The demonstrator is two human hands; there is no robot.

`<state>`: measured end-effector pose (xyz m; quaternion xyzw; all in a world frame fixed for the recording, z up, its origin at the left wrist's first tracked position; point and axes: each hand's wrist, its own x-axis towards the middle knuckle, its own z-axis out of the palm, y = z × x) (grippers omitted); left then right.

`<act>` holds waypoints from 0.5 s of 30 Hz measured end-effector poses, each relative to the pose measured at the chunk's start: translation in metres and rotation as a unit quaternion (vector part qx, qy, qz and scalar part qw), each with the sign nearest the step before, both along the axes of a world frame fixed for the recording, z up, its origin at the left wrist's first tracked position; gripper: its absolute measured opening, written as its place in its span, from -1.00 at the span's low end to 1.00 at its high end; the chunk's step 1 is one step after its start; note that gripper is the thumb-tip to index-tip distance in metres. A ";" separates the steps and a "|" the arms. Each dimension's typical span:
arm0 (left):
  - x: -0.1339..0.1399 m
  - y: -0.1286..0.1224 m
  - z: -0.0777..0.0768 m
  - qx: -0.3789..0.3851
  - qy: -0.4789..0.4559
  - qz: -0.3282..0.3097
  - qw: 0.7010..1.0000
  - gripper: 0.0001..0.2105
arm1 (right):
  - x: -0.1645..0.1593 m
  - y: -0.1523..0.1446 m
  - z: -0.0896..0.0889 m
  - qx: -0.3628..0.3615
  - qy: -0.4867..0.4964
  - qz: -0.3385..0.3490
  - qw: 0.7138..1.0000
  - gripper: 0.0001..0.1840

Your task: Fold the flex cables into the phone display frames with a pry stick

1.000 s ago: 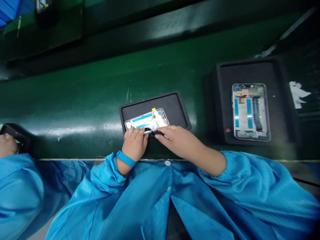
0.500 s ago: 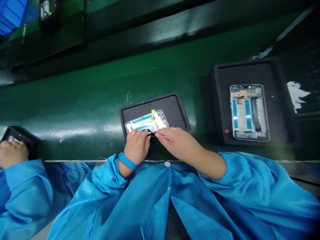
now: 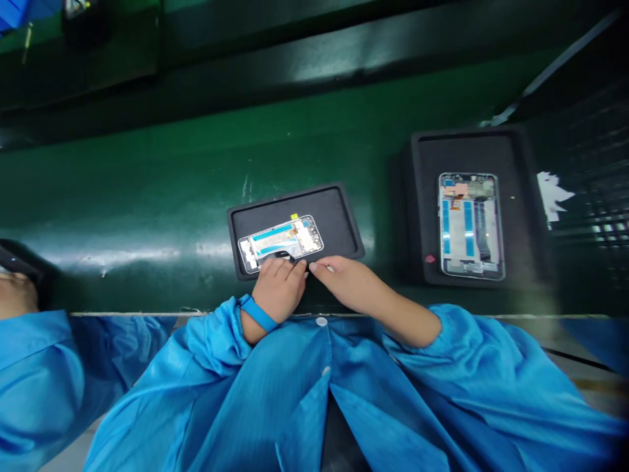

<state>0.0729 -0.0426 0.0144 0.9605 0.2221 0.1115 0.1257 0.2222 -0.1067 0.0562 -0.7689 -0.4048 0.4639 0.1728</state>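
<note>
An opened smartphone lies in a shallow black tray, with blue strips and a yellow tab on it. A black flex cable curves over the phone's near edge. My left hand, a blue band round its wrist, has its fingers curled on the end of that cable. Close to its right, my right hand pinches with thumb and forefinger just off the near corner of the phone. What lies in this pinch is too small to make out.
To the right, another opened phone lies on a thick stack of black trays. White torn paper is beyond it. A co-worker's hand is at a black tray on the far left. The green bench ends near my body.
The view has shifted slightly. My hands have come a little nearer to me, uncovering more of the phone and the black cable; a gap shows between my fingertips and its right end.
</note>
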 end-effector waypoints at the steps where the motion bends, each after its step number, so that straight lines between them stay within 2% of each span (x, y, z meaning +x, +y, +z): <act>1: 0.004 0.001 0.000 0.001 -0.002 0.004 1.000 -0.76 | 0.001 0.002 -0.002 -0.008 0.026 -0.025 0.999 -0.69; 4: 0.011 0.006 -0.001 -0.011 0.002 0.003 1.000 -0.78 | 0.002 0.009 -0.007 -0.057 0.118 -0.127 0.983 -0.73; 8: 0.013 0.016 -0.001 -0.036 0.017 0.019 0.999 -0.78 | 0.001 0.022 -0.008 -0.119 0.242 -0.239 0.933 -0.85; 12: 0.016 0.020 -0.002 -0.040 0.004 0.040 0.998 -0.75 | 0.005 0.032 -0.004 -0.145 0.297 -0.286 0.899 -0.90; 15: 0.019 0.020 -0.003 -0.026 -0.003 0.058 0.998 -0.75 | 0.009 0.032 -0.003 -0.130 0.296 -0.303 0.896 -0.89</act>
